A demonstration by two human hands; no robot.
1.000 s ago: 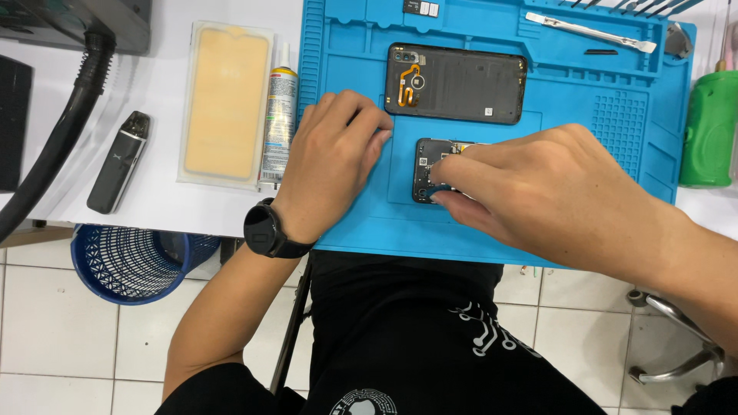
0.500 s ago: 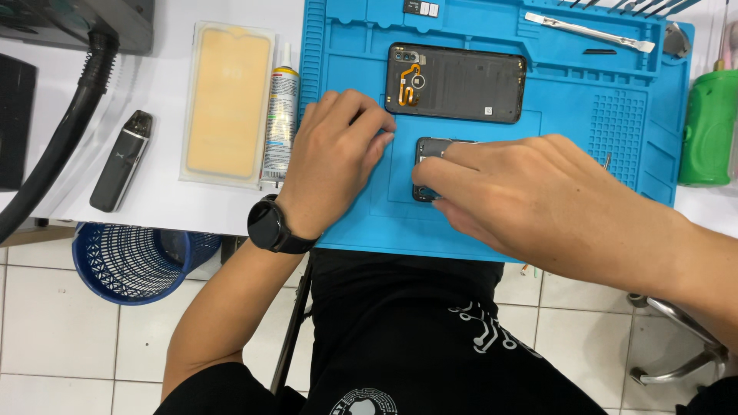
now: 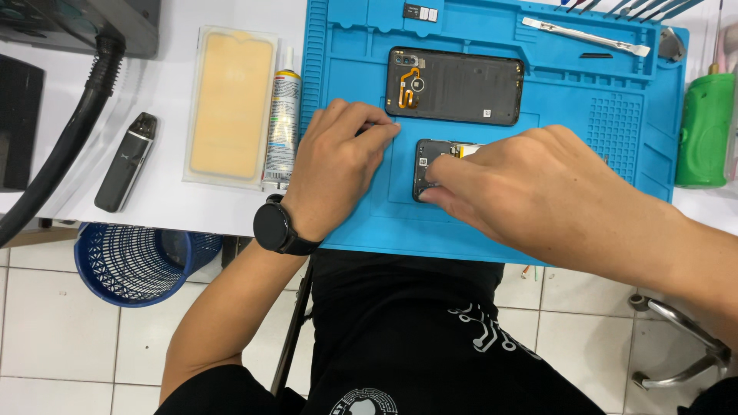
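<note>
1. The right hand (image 3: 530,188) lies over a small dark opened phone body (image 3: 427,164) on the bright blue rubber work mat (image 3: 346,46). Its fingers are bunched narrow, and the fingertips (image 3: 432,194) press on the phone's left end (most of the phone is hidden under the hand, so I cannot tell whether anything is pinched).
2. The left hand (image 3: 338,165) rests on the mat just left of that phone, curled into a loose fist. Its knuckles point toward the phone; whether it holds something small cannot be told. A black round wristwatch (image 3: 275,227) sits on that wrist.
3. Just above both hands lies a black rectangular phone back cover (image 3: 461,88), inner side up, with an orange flex strip near its left end.
4. Along the mat's far edge lies a thin silver metal pry tool (image 3: 588,37).
5. Left of the mat, on the white table (image 3: 173,84), stand apart a pale yellow screen protector in a clear sleeve (image 3: 231,104), a white glue tube with a yellow band (image 3: 283,115) and a slim black pod device (image 3: 125,161).
6. A green plastic bottle (image 3: 705,131) stands at the right edge.
7. Below the table sits a blue mesh waste basket (image 3: 131,265).
</note>
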